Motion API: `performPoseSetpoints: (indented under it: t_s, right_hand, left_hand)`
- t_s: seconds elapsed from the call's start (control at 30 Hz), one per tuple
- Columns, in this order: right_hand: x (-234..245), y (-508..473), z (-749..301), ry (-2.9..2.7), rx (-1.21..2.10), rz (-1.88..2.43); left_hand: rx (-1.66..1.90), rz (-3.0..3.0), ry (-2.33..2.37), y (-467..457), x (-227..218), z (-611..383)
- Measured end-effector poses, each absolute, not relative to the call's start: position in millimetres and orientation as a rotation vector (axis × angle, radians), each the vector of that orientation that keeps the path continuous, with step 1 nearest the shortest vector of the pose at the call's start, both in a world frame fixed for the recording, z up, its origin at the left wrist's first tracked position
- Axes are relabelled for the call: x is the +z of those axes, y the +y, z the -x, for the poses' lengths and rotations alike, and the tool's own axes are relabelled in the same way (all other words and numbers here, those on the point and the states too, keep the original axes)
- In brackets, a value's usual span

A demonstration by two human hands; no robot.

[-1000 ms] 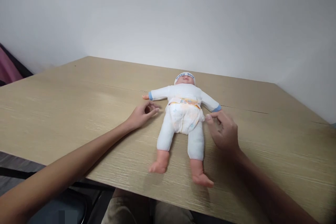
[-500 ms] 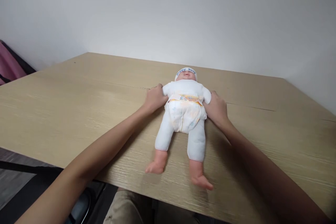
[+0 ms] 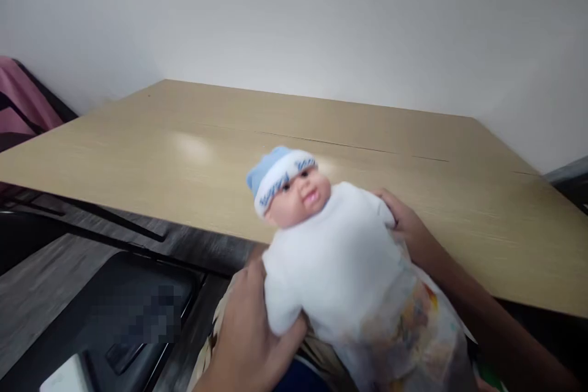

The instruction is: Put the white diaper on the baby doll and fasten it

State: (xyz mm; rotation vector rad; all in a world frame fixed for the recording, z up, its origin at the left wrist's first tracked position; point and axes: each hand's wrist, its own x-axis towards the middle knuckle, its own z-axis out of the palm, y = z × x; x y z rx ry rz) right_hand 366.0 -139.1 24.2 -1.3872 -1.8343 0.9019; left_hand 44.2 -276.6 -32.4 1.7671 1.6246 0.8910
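Note:
A baby doll (image 3: 337, 263) with a white cloth body and a blue and white knit cap (image 3: 280, 177) is held up close to me, above my lap at the table's near edge. It leans with its head to the upper left. My left hand (image 3: 252, 324) is closed round the doll's arm and side at the lower left. On the far side my right hand (image 3: 399, 220) grips the other arm, its fingers partly hidden by the body. A printed diaper (image 3: 422, 324), blurred, covers the doll's lower body; its legs fall mostly out of view.
The wooden table (image 3: 206, 153) stretches to a pale wall (image 3: 294, 18). To my left stands a black chair seat (image 3: 114, 306) with a white object (image 3: 67, 376) and a dark object (image 3: 124, 355) on it. Pink cloth (image 3: 22, 98) hangs at the far left.
The doll has been lifted off the table and brought toward me, turning so its head tips to the left. Both hands came with it, keeping their hold. The view has shifted, showing more chair.

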Motion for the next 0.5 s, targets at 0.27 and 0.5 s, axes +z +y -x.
performPoseSetpoints:
  t_s: [0.27, 0.5]
  right_hand:
    - [-54.2, -267.3, -312.6, -2.289, 0.896, 1.323]
    - [-162.3, -262.8, -300.1, -2.296, 0.821, 1.477]
  left_hand:
    - [0.492, -1.886, 1.54, -408.2, -136.1, 39.4]
    - [0.041, -1.795, 1.543, -411.6, -148.3, 52.3]
